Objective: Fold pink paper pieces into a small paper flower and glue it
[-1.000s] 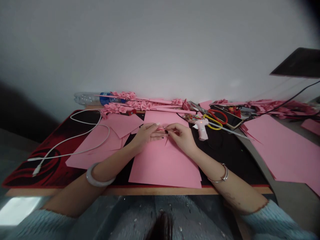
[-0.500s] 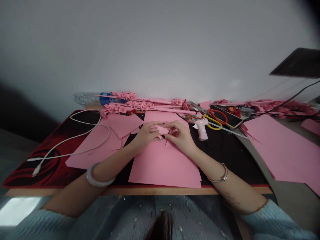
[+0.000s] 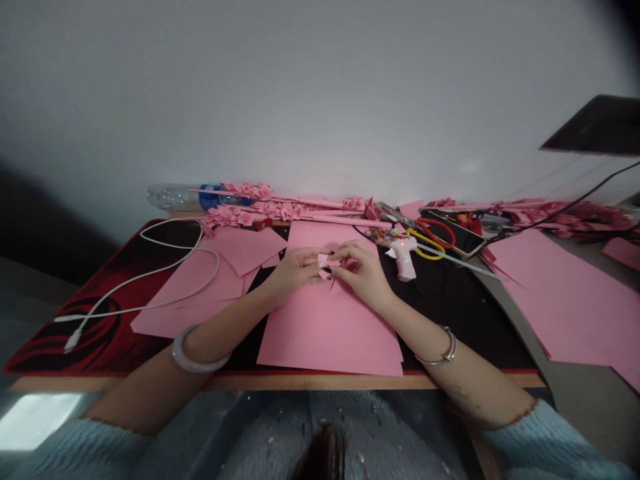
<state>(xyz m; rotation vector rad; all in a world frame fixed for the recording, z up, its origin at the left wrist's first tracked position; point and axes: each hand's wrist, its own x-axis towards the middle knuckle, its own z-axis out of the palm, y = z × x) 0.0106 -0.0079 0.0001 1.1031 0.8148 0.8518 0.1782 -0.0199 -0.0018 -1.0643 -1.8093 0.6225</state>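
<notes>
Between my two hands is a small folded piece of pink paper (image 3: 323,259), held just above a large pink sheet (image 3: 330,327). My left hand (image 3: 291,275) pinches it from the left with thumb and fingers. From the right, my right hand (image 3: 364,272) grips its edge between thumb and bent fingers. A thin pointed sliver shows below the right fingers; I cannot make out what it is. My fingers partly hide the folded piece.
Right of my hands lie a pink glue gun (image 3: 403,259), scissors with red handles (image 3: 439,231) and yellow-handled scissors (image 3: 425,247). Pink paper flowers (image 3: 280,212) and a plastic bottle (image 3: 173,197) line the wall. A white cable (image 3: 145,308) crosses the left sheets. More pink paper (image 3: 575,300) lies right.
The small pink paper has turned between my fingers, and its folded flaps show differently. My fingers have shifted slightly around it; both arms stay in place.
</notes>
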